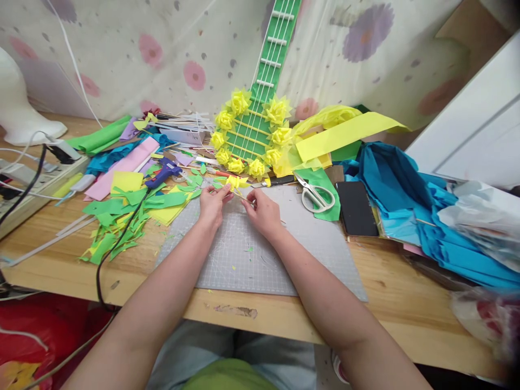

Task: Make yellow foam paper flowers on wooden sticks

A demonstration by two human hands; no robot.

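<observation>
My left hand [212,206] is closed, its fingertips pinching a small yellow paper flower [237,182] above the cutting mat. A thin stick [239,196] runs from beneath the flower into my right hand [263,212], whose fingers are closed around it; its far end pokes out past the palm. Whether the stick is fixed to the flower I cannot tell. Just behind stands a green paper guitar [260,111] with white strings, its body ringed by several yellow paper roses. The grey cutting mat [247,265] lies under both hands, with tiny green and yellow scraps on it.
White-handled scissors [317,199] rest on green paper, beside a black phone [357,208]. Blue paper [396,173] is heaped at right. At left are a blue glue gun [164,172] with its cord, green scraps [117,216] and a power strip [40,187]. A utility knife [280,180] lies behind my hands.
</observation>
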